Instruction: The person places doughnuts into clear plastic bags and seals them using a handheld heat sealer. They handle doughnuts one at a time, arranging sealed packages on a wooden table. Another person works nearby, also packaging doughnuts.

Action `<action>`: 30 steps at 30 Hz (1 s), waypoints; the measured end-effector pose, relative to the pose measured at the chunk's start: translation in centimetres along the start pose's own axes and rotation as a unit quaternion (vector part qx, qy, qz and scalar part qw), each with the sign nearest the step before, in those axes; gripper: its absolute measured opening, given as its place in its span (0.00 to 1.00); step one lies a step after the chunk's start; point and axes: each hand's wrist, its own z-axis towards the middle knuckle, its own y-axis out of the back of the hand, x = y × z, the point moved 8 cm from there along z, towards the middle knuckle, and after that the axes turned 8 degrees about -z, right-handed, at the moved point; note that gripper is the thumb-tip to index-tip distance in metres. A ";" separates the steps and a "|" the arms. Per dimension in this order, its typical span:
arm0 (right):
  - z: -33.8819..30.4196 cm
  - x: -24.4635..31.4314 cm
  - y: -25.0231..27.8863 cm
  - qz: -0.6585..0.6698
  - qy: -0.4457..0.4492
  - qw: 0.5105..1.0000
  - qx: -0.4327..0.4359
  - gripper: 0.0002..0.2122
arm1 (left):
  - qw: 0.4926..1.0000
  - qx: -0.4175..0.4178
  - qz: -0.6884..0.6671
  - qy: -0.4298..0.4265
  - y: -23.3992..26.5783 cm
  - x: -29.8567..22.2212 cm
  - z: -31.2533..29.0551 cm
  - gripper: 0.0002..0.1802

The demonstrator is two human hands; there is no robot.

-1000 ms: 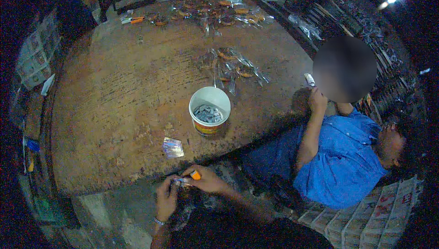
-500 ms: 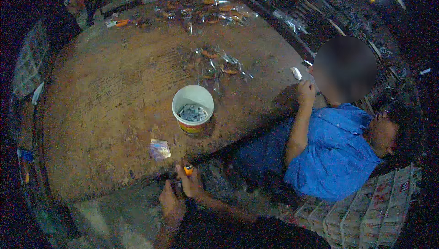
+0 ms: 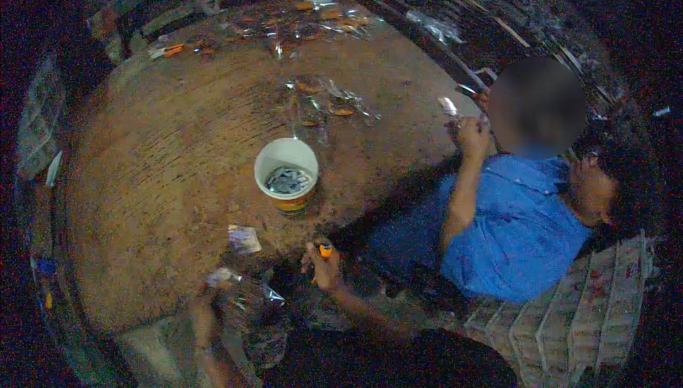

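Observation:
My right hand (image 3: 326, 274) is closed around a small orange object (image 3: 325, 250) with a dark part, just off the table's near edge. Most of that object is hidden by my fingers, so its kind does not show. To its left, my left hand (image 3: 205, 311) is dark and blurred, its fingers closed on a clear, shiny plastic packet (image 3: 226, 276) that trails to the right. A small printed card or packet (image 3: 244, 240) lies on the table just beyond my hands. Farther in stands a white bucket (image 3: 265, 156) holding many small grey metal pieces (image 3: 287, 180).
Across the wooden table (image 3: 156, 174), orange-handled items in clear plastic (image 3: 341, 112) lie scattered, with more at the far edge (image 3: 306, 25). A person in a blue shirt (image 3: 505, 224) sits at the right, hands near a small white packet (image 3: 447, 106). A woven sack (image 3: 569, 302) lies at lower right.
My hands have moved apart, the left going left with clear plastic now showing at it, the right going right with the orange object. The view has shifted slightly.

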 end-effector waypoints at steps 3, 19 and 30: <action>1.6 0.4 3.4 -0.072 -0.039 0.996 -0.029 0.06 | 0.957 -0.093 -0.231 -0.148 7.3 -5.6 2.1 0.23; 23.6 8.3 0.2 -0.155 0.188 0.969 0.032 0.24 | 0.988 -0.037 -0.108 -0.101 8.3 -2.8 2.5 0.12; 17.0 15.5 -1.1 -0.186 0.140 0.966 0.116 0.23 | 0.994 -0.017 -0.091 -0.060 2.5 -1.0 1.3 0.04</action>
